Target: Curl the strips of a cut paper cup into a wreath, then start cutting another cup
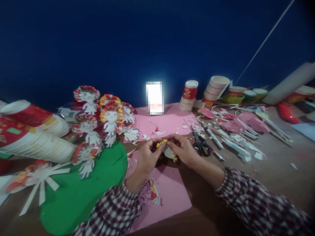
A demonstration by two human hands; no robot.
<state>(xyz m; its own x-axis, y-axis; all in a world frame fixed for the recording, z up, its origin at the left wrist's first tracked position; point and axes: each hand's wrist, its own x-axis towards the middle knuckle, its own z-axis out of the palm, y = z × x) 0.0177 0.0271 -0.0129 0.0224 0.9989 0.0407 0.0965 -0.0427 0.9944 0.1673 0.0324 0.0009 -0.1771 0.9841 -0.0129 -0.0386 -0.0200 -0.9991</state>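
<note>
Between my two hands is a small paper-cup craft piece [169, 152] with a white round middle and curled yellow and red strips round its edge. My left hand [149, 155] pinches the curled strips at the upper left with thumb and finger. On the other side, my right hand [182, 148] grips the same rim, its thumb close to the left thumb. Fingers hide much of the piece. Below the hands lies a pink paper sheet [169, 196] with red and white paper scraps [154, 191] on it.
Finished-looking paper figures with curly rims [110, 119] stand at left, by stacked paper cups [41, 141] and a green sheet [98, 183]. Scissors [201, 144], pens [214, 137] and scraps lie right. More cup stacks [214, 90] stand behind, near a bright phone [155, 98].
</note>
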